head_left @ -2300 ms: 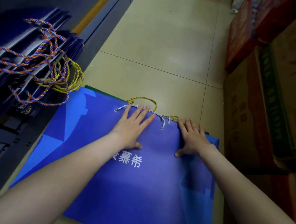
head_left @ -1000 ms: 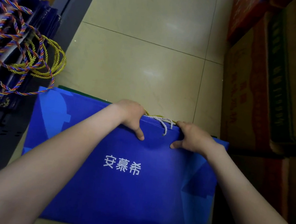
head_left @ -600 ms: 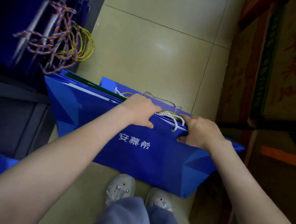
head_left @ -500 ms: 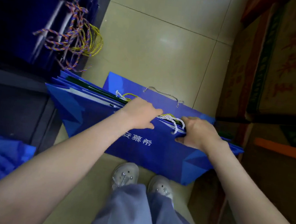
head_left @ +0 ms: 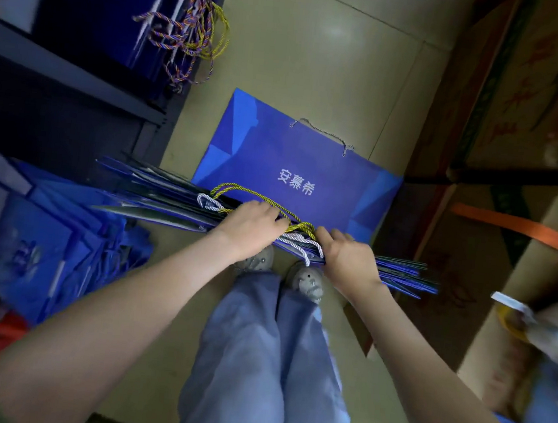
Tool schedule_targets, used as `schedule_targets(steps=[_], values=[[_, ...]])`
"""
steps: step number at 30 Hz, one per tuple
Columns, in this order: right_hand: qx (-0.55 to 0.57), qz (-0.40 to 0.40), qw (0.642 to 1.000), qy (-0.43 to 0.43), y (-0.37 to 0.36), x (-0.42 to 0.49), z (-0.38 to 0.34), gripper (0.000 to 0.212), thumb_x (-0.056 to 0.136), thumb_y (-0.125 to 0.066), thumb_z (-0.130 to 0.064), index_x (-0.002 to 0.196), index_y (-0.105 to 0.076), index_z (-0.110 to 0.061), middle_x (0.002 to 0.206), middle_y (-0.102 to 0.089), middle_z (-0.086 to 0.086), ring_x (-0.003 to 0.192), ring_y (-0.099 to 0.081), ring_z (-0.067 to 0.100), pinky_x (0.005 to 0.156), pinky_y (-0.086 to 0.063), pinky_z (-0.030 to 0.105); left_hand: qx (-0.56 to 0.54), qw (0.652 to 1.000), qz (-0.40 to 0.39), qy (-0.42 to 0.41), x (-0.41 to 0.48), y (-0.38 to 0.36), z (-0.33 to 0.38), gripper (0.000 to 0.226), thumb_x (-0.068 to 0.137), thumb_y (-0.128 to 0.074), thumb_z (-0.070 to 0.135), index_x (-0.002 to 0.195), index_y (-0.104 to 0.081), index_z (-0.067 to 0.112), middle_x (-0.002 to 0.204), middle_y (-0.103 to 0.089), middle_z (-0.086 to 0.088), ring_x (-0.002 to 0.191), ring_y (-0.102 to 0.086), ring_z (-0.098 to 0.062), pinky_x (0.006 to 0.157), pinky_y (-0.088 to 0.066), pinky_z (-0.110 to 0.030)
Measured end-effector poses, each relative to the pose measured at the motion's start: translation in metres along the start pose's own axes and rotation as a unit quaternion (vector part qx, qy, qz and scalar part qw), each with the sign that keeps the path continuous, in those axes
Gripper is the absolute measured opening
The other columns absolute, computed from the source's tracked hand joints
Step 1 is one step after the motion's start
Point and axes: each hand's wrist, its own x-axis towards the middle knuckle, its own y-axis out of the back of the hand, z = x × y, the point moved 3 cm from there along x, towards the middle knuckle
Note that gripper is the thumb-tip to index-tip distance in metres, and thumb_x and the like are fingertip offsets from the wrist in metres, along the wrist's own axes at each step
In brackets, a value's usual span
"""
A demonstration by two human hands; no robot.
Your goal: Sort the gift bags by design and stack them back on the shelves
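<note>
Blue bags (head_left: 155, 198) gripped under left hand (head_left: 250, 229), right hand (head_left: 346, 258).

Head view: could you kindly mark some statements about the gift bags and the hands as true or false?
1. The left hand and right hand both grip the bundle of bags. True.
2. A yellow cord handle loops out of the bundle. True.
3. Every bag is lifted. False: one blue bag lies flat on the floor.
4. The bundle rests on a shelf. False: the hands hold it above the shoes.
</note>
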Motion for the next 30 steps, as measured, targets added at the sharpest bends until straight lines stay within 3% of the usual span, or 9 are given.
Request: schedule_targets(steps=[3, 7, 9, 11, 15, 18, 21, 26, 30], values=[[0.010, -0.001, 1.000, -0.007, 0.025, -0.017, -0.008, 0.065, 0.037, -0.091, -0.028, 0.090, -0.055, -0.016, 0.065, -0.056, 0.002, 0.055, -0.059, 0.024, 0.044, -0.039, 0.023, 0.004, 1.000, 0.018, -0.002, -0.022, 0.021, 0.011, 0.021, 0.049, -0.068, 0.006, 0.068, -0.064, 0.013, 0.053, -0.052, -0.005, 0.048, -0.055, -0.026, 0.046, -0.041, -0.024], [-0.015, -0.001, 1.000, -0.015, 0.074, -0.042, -0.013, 0.063, 0.038, -0.087, -0.034, 0.088, -0.057, -0.009, 0.075, -0.061, 0.007, 0.078, -0.064, 0.033, 0.070, -0.051, 0.037, -0.004, 1.000, 0.031, -0.003, -0.043, 0.066, 0.026, 0.034, 0.037, -0.077, 0.005, 0.066, -0.064, 0.016, 0.053, -0.051, -0.003, 0.048, -0.053, -0.024, 0.046, -0.039, -0.023], [-0.023, 0.000, 1.000, -0.013, 0.097, -0.051, -0.017, 0.062, 0.037, -0.086, -0.033, 0.086, -0.058, -0.008, 0.074, -0.062, 0.009, 0.074, -0.063, 0.033, 0.067, -0.051, 0.038, -0.002, 0.999, 0.034, 0.001, -0.051, 0.087, 0.034, 0.037, 0.034, -0.080, 0.006, 0.066, -0.064, 0.017, 0.053, -0.052, -0.002, 0.049, -0.054, -0.023, 0.047, -0.039, -0.024], [-0.028, -0.002, 0.999, -0.016, 0.112, -0.058, -0.018, 0.064, 0.036, -0.086, -0.030, 0.089, -0.058, -0.007, 0.067, -0.060, 0.007, 0.059, -0.059, 0.030, 0.053, -0.047, 0.033, -0.001, 0.999, 0.039, 0.010, -0.057, 0.104, 0.039, 0.037, 0.035, -0.080, 0.007, 0.066, -0.064, 0.017, 0.053, -0.053, -0.002, 0.049, -0.054, -0.023, 0.047, -0.040, -0.024], [-0.047, 0.030, 0.998, 0.009, 0.120, -0.062, -0.018, 0.074, 0.035, -0.086, -0.024, 0.093, -0.042, -0.008, 0.059, -0.056, 0.005, 0.045, -0.055, 0.025, 0.042, -0.038, 0.024, -0.007, 0.998, 0.044, 0.042, -0.061, 0.115, 0.041, 0.033, 0.038, -0.075, 0.005, 0.066, -0.064, 0.016, 0.055, -0.051, -0.005, 0.044, -0.052, -0.023, 0.043, -0.038, -0.023], [-0.068, 0.077, 0.994, 0.025, 0.107, -0.055, -0.020, 0.057, 0.049, -0.075, -0.014, 0.096, -0.043, -0.008, 0.060, -0.055, 0.002, 0.044, -0.053, 0.021, 0.041, -0.037, 0.023, -0.011, 0.996, 0.076, 0.055, -0.056, 0.106, 0.034, 0.026, 0.042, -0.062, 0.005, 0.067, -0.064, 0.015, 0.056, -0.050, -0.006, 0.036, -0.049, -0.021, 0.040, -0.033, -0.020], [-0.083, 0.124, 0.989, 0.012, 0.088, -0.035, -0.018, 0.046, 0.053, -0.063, -0.007, 0.098, -0.053, -0.008, 0.062, -0.055, 0.002, 0.045, -0.052, 0.021, 0.041, -0.038, 0.024, 0.000, 0.991, 0.113, 0.073, -0.039, 0.084, 0.019, 0.028, 0.045, -0.059, 0.004, 0.071, -0.064, 0.012, 0.058, -0.051, -0.009, 0.032, -0.046, -0.021, 0.037, -0.028, -0.020], [-0.053, 0.188, 0.981, -0.008, 0.087, -0.007, -0.001, 0.041, 0.061, -0.059, -0.003, 0.102, -0.066, -0.006, 0.079, -0.064, 0.007, 0.061, -0.060, 0.027, 0.052, -0.046, 0.029, -0.036, 0.978, 0.176, 0.104, -0.017, 0.067, -0.001, 0.035, 0.059, -0.052, -0.005, 0.090, -0.046, 0.009, 0.070, -0.062, -0.013, 0.048, -0.057, -0.028, 0.046, -0.047, -0.030], [-0.037, 0.226, 0.973, -0.006, 0.101, 0.012, 0.017, 0.038, 0.071, -0.055, -0.004, 0.108, -0.064, -0.004, 0.096, -0.068, 0.012, 0.084, -0.067, 0.032, 0.068, -0.053, 0.034, -0.061, 0.968, 0.212, 0.123, -0.002, 0.080, -0.015, 0.028, 0.062, -0.047, -0.007, 0.084, -0.058, 0.006, 0.062, -0.059, -0.011, 0.054, -0.059, -0.029, 0.051, -0.051, -0.034]])
